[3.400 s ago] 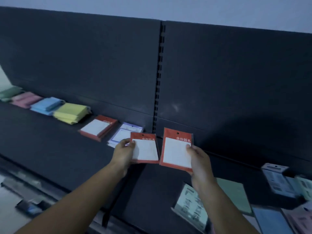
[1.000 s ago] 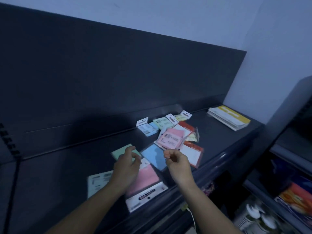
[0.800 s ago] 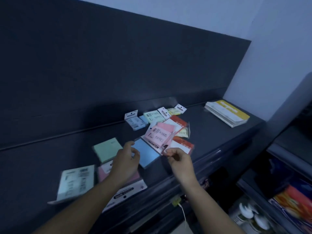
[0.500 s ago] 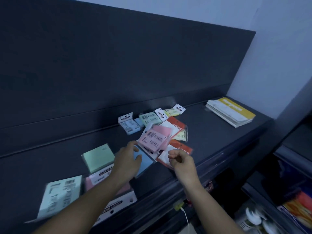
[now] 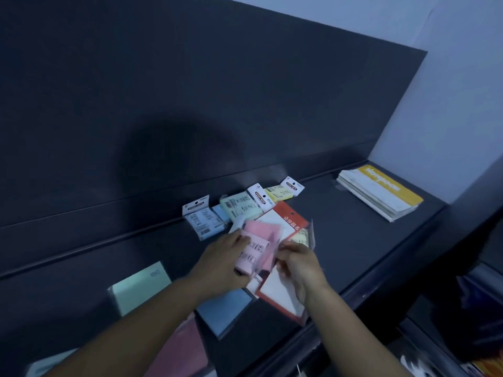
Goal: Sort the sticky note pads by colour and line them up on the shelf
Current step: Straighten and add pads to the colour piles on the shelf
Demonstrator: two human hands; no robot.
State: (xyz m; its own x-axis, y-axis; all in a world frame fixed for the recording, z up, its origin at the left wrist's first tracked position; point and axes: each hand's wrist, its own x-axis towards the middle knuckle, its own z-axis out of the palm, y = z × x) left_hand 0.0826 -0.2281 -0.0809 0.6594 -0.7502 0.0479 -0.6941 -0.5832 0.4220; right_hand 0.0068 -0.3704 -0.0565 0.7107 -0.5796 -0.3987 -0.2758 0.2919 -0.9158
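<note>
centre frame, mixed pile on the shelf point(image 5: 353, 240). left hand point(image 5: 223, 265) clamps the pink sticky note pad point(image 5: 254, 251) lying over a red-backed pack point(image 5: 276, 293), likely to pull it for sorting. right hand point(image 5: 298, 265) curled at its edge; grip unclear.

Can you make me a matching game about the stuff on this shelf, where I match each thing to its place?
Things:
1 pink pad
2 big green pad
3 yellow-topped stack
4 small yellow pad

Places:
A far right end of the shelf
B held in the left hand
C at the back, beside the small green pad
D lying flat, off to the left

Pairs: 1-B, 2-D, 3-A, 4-C.
</note>
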